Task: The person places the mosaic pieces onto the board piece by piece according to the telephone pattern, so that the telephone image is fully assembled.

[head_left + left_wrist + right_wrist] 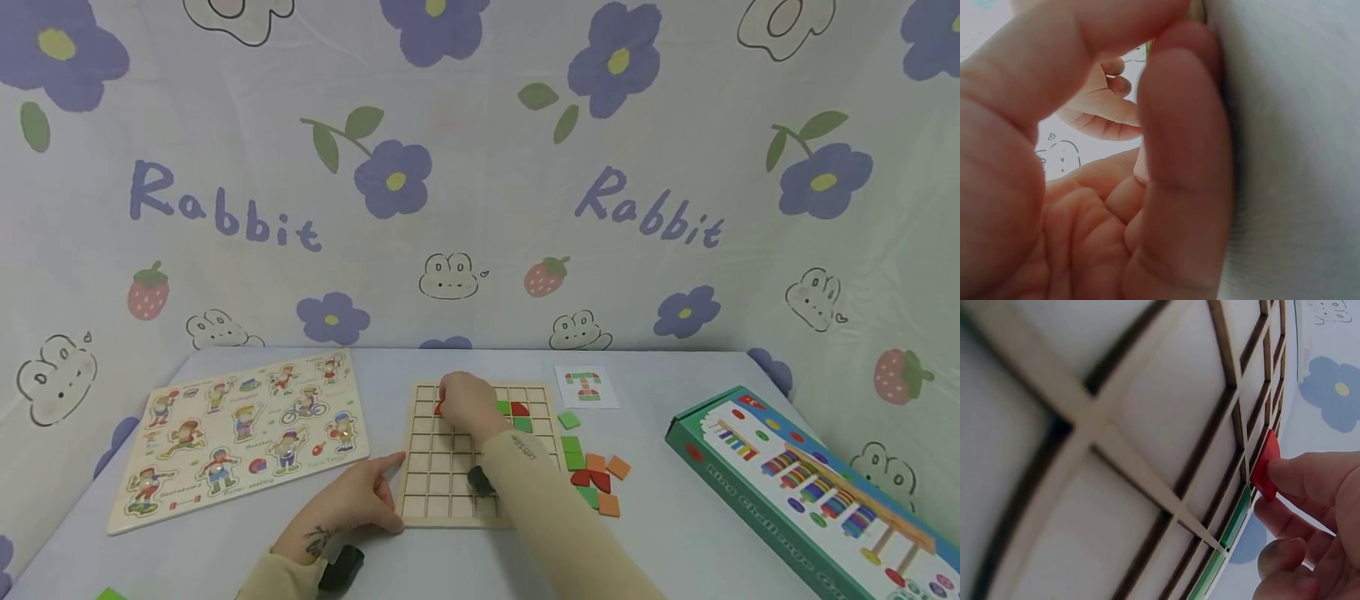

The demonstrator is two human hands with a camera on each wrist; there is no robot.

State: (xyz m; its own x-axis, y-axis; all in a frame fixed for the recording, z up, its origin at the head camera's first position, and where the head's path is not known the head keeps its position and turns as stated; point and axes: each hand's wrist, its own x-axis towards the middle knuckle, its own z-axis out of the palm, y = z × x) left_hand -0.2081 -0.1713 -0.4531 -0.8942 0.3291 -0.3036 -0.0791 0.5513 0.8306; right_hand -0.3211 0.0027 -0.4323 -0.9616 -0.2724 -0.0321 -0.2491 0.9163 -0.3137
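A wooden grid board (pixel 439 482) lies flat on the table in the head view. Over its upper left part, my right hand (pixel 468 404) pinches a red rounded tile (pixel 1265 465) between thumb and finger, at the grid's cells. Green tiles (pixel 522 425) and another red tile (pixel 519 409) sit in the upper right cells; the hand hides some cells. At the board's lower left edge, my left hand (pixel 358 498) touches the frame with thumb and index finger, fingers relaxed. In the left wrist view its fingers (pixel 1182 119) block most of the board.
Right of the board lie loose green (pixel 572 450), orange (pixel 609 505) and red tiles (pixel 600 482), below a pattern card (pixel 607 392). A picture puzzle board (pixel 240 450) is at the left. A green game box (pixel 750 508) stands at the right. Patterned cloth hangs behind.
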